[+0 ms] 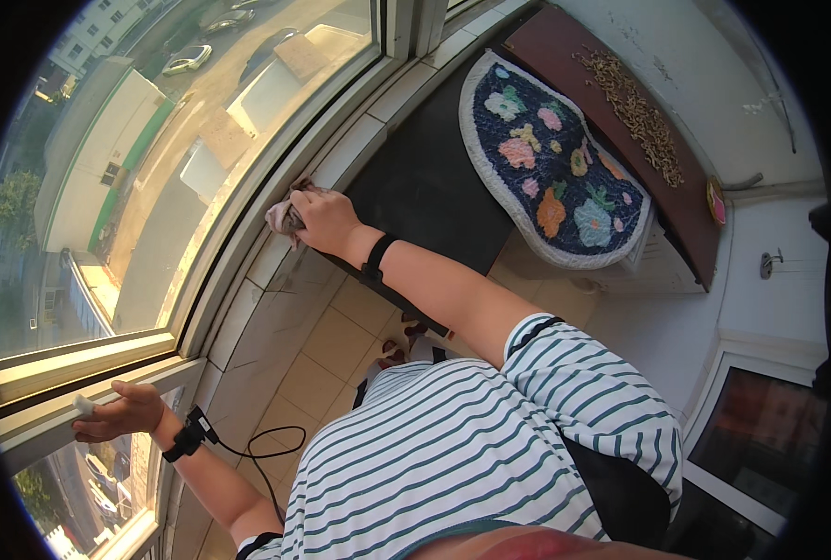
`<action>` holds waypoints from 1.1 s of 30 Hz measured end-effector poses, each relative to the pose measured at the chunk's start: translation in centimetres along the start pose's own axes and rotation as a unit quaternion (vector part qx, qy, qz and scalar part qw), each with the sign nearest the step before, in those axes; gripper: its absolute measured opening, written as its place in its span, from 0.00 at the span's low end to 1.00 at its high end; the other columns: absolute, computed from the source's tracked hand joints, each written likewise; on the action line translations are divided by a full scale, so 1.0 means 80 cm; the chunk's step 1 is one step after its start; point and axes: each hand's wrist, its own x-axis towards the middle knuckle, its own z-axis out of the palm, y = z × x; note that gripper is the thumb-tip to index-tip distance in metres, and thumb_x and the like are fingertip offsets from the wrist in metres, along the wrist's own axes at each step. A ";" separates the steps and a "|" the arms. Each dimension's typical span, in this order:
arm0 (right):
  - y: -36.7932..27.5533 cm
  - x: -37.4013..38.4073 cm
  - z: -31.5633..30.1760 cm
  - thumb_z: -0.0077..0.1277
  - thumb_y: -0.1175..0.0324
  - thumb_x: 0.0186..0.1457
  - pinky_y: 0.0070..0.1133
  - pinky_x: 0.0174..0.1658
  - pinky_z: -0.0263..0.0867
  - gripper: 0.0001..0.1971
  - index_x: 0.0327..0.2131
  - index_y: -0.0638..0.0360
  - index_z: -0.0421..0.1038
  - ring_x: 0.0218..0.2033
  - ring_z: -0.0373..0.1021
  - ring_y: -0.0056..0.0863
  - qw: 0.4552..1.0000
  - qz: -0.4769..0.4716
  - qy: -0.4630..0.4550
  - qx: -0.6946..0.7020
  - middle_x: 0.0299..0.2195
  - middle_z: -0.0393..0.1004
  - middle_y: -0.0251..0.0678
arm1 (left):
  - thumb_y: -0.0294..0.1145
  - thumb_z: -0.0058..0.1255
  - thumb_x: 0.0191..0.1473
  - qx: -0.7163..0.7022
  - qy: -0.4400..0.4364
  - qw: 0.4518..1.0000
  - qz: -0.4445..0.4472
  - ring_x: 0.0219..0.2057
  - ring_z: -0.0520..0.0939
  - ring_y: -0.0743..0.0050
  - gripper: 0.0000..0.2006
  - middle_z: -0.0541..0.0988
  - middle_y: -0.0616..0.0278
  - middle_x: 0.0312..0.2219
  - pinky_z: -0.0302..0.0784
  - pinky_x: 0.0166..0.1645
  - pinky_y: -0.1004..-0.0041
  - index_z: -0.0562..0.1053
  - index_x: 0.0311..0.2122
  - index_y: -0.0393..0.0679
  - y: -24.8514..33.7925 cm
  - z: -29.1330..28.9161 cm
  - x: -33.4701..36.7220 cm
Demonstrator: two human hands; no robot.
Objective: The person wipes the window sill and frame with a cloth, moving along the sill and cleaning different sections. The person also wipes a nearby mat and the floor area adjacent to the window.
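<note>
A crumpled pinkish-grey cloth (285, 215) is pressed against the tiled window sill (359, 154) by the right hand (325, 219), whose fingers are curled down over it so that only the bunched edges of the fabric are seen at the hand's left side, just beside the window frame (247, 201). The left hand (117, 413) is well apart from the cloth, lower along the same window, where it is rested on the pale frame rail (79, 373) with its fingers loosely bent; a small white object (84, 405) is seen at its fingertips, but whether it is gripped or merely touched cannot be told, and its kind cannot be made out. A black wrist strap (187, 439) with a trailing cable (271, 448) is worn on the left wrist, and a black band (376, 257) on the right. Beyond the right hand, a floral oval mat (555, 163) is laid over a white cabinet, and dried strips (635, 107) are spread on a dark red board (565, 56). The underside of the cloth is hidden by the hand, and the floor is largely covered by the striped shirt (462, 457).
</note>
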 end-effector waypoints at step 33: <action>0.741 0.284 -0.398 0.59 0.69 0.60 0.21 0.35 0.72 0.12 0.44 0.66 0.76 0.33 0.76 0.21 0.934 0.280 0.107 0.195 0.37 0.80 0.35 | 0.55 0.21 0.75 -0.344 -0.356 0.557 -0.667 0.73 0.57 0.51 0.35 0.53 0.43 0.73 0.45 0.76 0.61 0.41 0.76 0.41 0.580 -0.167 -0.224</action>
